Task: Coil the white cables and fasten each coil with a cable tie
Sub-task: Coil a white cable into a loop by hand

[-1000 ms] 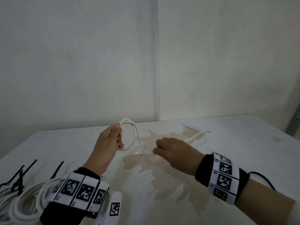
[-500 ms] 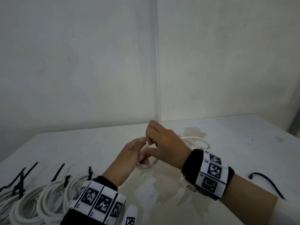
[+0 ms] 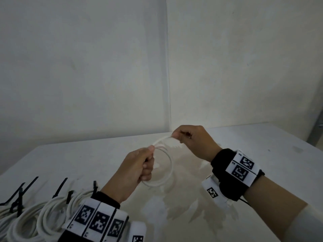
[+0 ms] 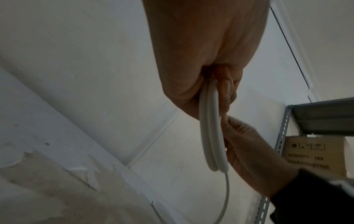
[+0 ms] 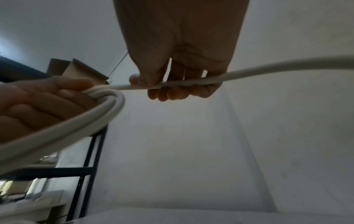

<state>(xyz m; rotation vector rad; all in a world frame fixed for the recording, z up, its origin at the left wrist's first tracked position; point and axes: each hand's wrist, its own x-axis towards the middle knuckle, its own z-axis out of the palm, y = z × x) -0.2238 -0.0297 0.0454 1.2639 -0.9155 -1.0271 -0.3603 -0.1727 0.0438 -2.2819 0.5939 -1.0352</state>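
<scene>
A white cable [image 3: 170,169] hangs in a small round coil above the white table [image 3: 73,159]. My left hand [image 3: 139,165] grips the coil's loops at their left side, fingers curled round them [image 4: 210,115]. Up and to the right, my right hand [image 3: 188,138] pinches the free strand of the same cable [image 5: 191,81] between thumb and fingers. That strand arcs from the coil [image 5: 80,119] to the right hand and trails off behind it. Both hands are raised off the table.
Several coiled white cables [image 3: 45,217] bound with black cable ties [image 3: 60,189] lie at the table's near left. A loose black tie [image 3: 244,200] shows under my right wrist. Walls stand behind the table, and metal shelving [image 4: 283,136] with a cardboard box stands to the right.
The hands met at the coil half a second ago. Now the right hand has drawn the free strand up and to the right, and the coil hangs wider from the left hand.
</scene>
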